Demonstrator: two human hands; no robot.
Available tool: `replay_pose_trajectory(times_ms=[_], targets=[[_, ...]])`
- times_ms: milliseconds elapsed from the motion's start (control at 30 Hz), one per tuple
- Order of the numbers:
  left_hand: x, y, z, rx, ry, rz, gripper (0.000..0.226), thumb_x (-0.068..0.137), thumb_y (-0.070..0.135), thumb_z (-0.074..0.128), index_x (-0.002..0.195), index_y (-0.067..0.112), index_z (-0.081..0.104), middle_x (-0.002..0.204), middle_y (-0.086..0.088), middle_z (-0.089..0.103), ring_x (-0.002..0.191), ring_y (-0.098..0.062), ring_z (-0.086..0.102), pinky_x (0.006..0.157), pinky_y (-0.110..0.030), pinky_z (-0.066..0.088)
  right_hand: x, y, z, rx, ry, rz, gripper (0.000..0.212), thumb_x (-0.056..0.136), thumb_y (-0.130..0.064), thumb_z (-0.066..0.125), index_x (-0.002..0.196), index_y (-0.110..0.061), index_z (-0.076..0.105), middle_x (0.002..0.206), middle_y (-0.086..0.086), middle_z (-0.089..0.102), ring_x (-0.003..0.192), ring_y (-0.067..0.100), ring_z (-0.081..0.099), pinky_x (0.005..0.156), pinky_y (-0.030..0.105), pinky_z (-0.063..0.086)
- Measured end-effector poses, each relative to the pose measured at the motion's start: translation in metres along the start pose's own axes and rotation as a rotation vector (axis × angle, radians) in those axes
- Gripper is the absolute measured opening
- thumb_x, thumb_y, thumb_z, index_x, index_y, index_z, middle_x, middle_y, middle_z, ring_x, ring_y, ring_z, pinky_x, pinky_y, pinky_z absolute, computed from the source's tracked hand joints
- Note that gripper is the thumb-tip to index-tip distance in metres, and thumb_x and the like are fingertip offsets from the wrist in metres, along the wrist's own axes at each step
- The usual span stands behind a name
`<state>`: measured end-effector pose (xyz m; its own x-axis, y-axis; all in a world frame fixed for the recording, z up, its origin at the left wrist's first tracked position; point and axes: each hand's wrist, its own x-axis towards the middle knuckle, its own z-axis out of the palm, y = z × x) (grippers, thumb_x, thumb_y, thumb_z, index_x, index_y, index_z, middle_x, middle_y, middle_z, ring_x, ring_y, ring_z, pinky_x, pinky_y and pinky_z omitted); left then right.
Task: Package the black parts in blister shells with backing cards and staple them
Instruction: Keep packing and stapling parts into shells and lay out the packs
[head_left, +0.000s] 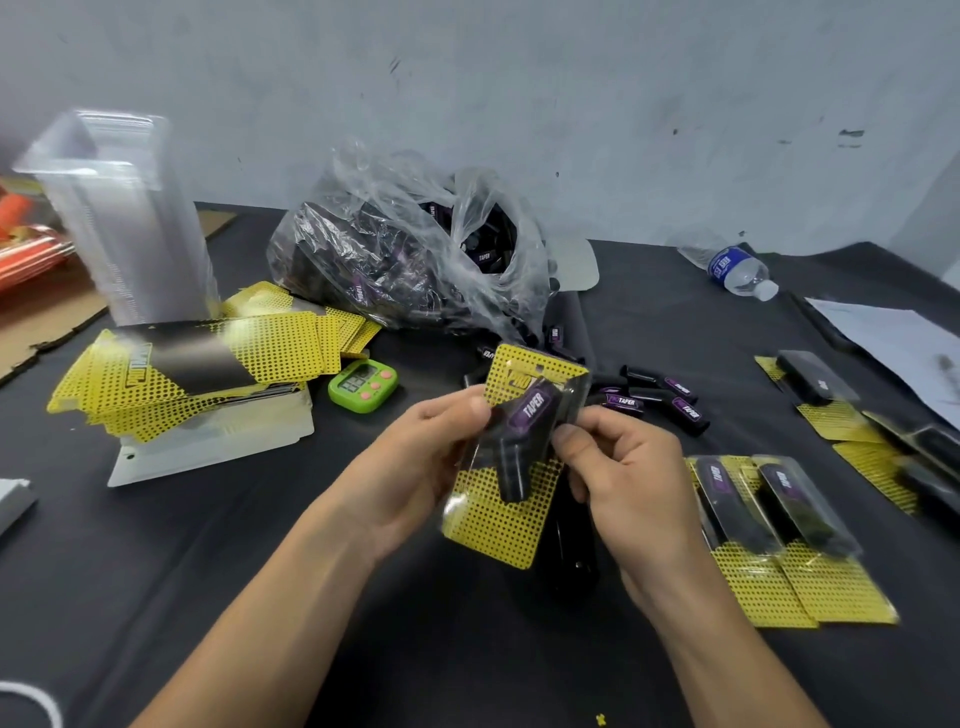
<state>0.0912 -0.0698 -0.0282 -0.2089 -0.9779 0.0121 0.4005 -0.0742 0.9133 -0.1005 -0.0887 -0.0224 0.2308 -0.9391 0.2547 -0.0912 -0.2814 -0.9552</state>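
Observation:
A clear blister shell with a yellow dotted backing card (498, 519) and a black part (524, 426) labelled TAPER inside is held up above the black table. My left hand (421, 467) grips its left edge, thumb on the front. My right hand (623, 478) pinches its right edge. Under the pack lies a black stapler (569, 561), partly hidden. Loose black parts (660, 395) lie just behind. A clear plastic bag (410, 249) holds several more. Finished packs (779, 535) lie at the right.
A tall stack of clear blister shells (119, 218) and a heap of yellow backing cards (208, 364) stand at the left. A green timer (363, 385) sits beside the cards. A water bottle (740, 270) lies at the back right, more packs (852, 410) and white paper (893, 338) at far right.

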Motion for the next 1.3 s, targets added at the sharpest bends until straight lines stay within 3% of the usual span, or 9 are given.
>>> replay_pose_trajectory(times_ms=[67, 167, 233, 533, 667, 833, 967, 1167, 1300], targets=[[0.002, -0.001, 0.004, -0.024, 0.149, -0.005, 0.046, 0.08, 0.045, 0.072, 0.112, 0.012, 0.08, 0.117, -0.017, 0.074, 0.101, -0.028, 0.071, 0.093, -0.043, 0.058, -0.001, -0.002, -0.001, -0.017, -0.086, 0.043, 0.025, 0.098, -0.013, 0.067, 0.086, -0.031, 0.081, 0.061, -0.017, 0.068, 0.056, -0.002, 0.06, 0.056, 0.011, 0.043], [0.002, 0.0, 0.004, -0.026, 0.245, 0.01, 0.037, 0.086, 0.037, 0.071, 0.104, 0.007, 0.081, 0.11, -0.019, 0.076, 0.088, -0.026, 0.073, 0.084, -0.041, 0.06, 0.001, -0.001, -0.003, -0.044, -0.127, 0.111, 0.02, 0.096, -0.015, 0.07, 0.084, -0.026, 0.082, 0.08, -0.002, 0.078, 0.079, 0.019, 0.073, 0.081, 0.047, 0.059], [0.001, 0.002, 0.005, -0.043, 0.269, 0.016, 0.034, 0.085, 0.03, 0.067, 0.101, 0.004, 0.081, 0.101, -0.018, 0.077, 0.077, -0.022, 0.073, 0.068, -0.032, 0.062, 0.001, 0.0, -0.003, -0.015, -0.115, 0.134, 0.019, 0.094, -0.013, 0.072, 0.086, -0.026, 0.083, 0.086, 0.002, 0.079, 0.086, 0.024, 0.075, 0.089, 0.057, 0.058], [-0.004, 0.008, 0.009, -0.038, 0.214, 0.165, 0.018, 0.08, 0.024, 0.075, 0.092, 0.013, 0.084, 0.09, -0.008, 0.079, 0.078, -0.016, 0.075, 0.069, -0.027, 0.061, -0.002, 0.0, 0.002, 0.078, 0.002, -0.02, 0.036, 0.088, 0.0, 0.076, 0.091, -0.035, 0.084, 0.089, -0.006, 0.081, 0.085, 0.011, 0.077, 0.074, 0.022, 0.059], [-0.005, 0.011, 0.007, -0.04, 0.238, 0.269, 0.019, 0.071, 0.014, 0.077, 0.088, 0.016, 0.085, 0.086, -0.006, 0.079, 0.077, -0.016, 0.075, 0.068, -0.025, 0.059, -0.003, 0.002, 0.009, 0.035, 0.036, -0.095, 0.032, 0.088, -0.008, 0.078, 0.098, -0.039, 0.083, 0.09, -0.013, 0.079, 0.088, 0.01, 0.076, 0.077, 0.026, 0.06], [-0.008, 0.004, 0.002, -0.096, 0.28, 0.199, 0.023, 0.076, 0.025, 0.075, 0.095, 0.014, 0.084, 0.091, -0.009, 0.079, 0.082, -0.02, 0.076, 0.069, -0.028, 0.059, -0.003, 0.008, 0.011, -0.325, 0.115, -0.042, 0.02, 0.082, -0.035, 0.082, 0.088, -0.054, 0.078, 0.1, -0.023, 0.069, 0.105, 0.004, 0.058, 0.09, 0.028, 0.046], [-0.006, -0.002, 0.003, -0.071, 0.314, 0.172, 0.022, 0.084, 0.026, 0.071, 0.093, 0.01, 0.083, 0.092, -0.012, 0.079, 0.082, -0.021, 0.076, 0.067, -0.03, 0.06, -0.002, 0.007, 0.013, -0.42, 0.026, -0.102, 0.024, 0.087, -0.031, 0.077, 0.083, -0.055, 0.072, 0.11, -0.055, 0.057, 0.122, -0.002, 0.045, 0.108, 0.034, 0.035], [-0.002, -0.006, 0.001, -0.007, 0.298, 0.17, 0.025, 0.079, 0.02, 0.067, 0.095, 0.009, 0.083, 0.09, -0.013, 0.078, 0.079, -0.022, 0.073, 0.071, -0.032, 0.059, 0.001, 0.012, 0.014, -0.042, 0.214, -0.059, 0.01, 0.093, -0.019, 0.075, 0.089, -0.026, 0.081, 0.093, -0.003, 0.076, 0.095, 0.011, 0.071, 0.087, 0.047, 0.058], [-0.005, -0.004, -0.012, 0.128, 0.173, 0.054, 0.046, 0.065, 0.022, 0.077, 0.109, 0.007, 0.08, 0.103, -0.017, 0.077, 0.089, -0.027, 0.072, 0.081, -0.039, 0.059, 0.005, 0.01, 0.01, 0.246, 0.339, 0.02, 0.027, 0.099, -0.01, 0.066, 0.087, -0.029, 0.082, 0.079, -0.006, 0.077, 0.069, 0.001, 0.066, 0.065, 0.018, 0.054]])
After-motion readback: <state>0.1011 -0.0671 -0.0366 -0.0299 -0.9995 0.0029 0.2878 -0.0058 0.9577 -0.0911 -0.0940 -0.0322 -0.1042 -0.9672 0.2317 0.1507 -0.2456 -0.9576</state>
